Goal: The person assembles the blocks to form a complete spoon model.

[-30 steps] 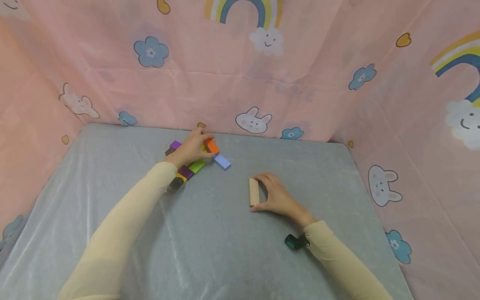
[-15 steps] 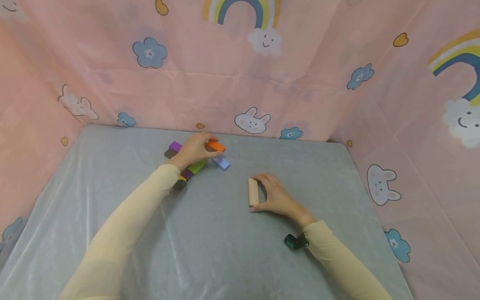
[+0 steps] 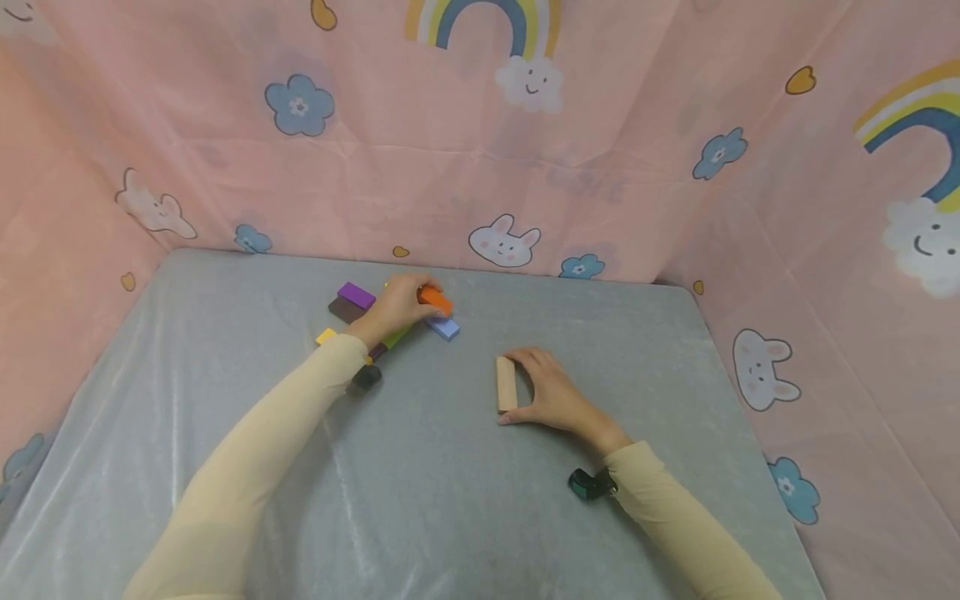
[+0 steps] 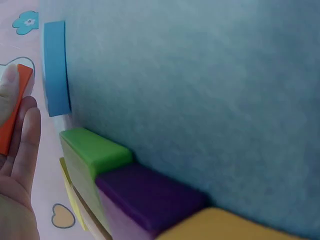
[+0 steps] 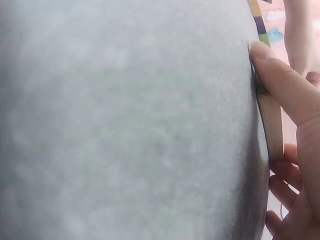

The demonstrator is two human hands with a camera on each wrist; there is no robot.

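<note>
My left hand (image 3: pixel 393 310) pinches an orange block (image 3: pixel 437 301) between thumb and fingers, close above a light blue block (image 3: pixel 444 328). In the left wrist view the orange block (image 4: pixel 7 132) is apart from the row below. Partly under the left hand lie a green block (image 4: pixel 97 150), a dark purple block (image 4: pixel 150 192) and a yellow-orange block (image 4: pixel 220 227). My right hand (image 3: pixel 558 396) holds a plain wooden block (image 3: pixel 507 385) by its two ends, thumb at the near end; the right wrist view shows this wooden block (image 5: pixel 271 125) too.
A purple block (image 3: pixel 356 295), a dark brown block (image 3: pixel 346 311) and a yellow block (image 3: pixel 326 336) lie left of the left hand. Grey cloth covers the table (image 3: pixel 450 500). A pink patterned curtain (image 3: pixel 637 183) stands behind and at both sides.
My left hand has picked the orange block out of the group, turned it and shifted slightly right and nearer. The right hand and wooden block stay in place.
</note>
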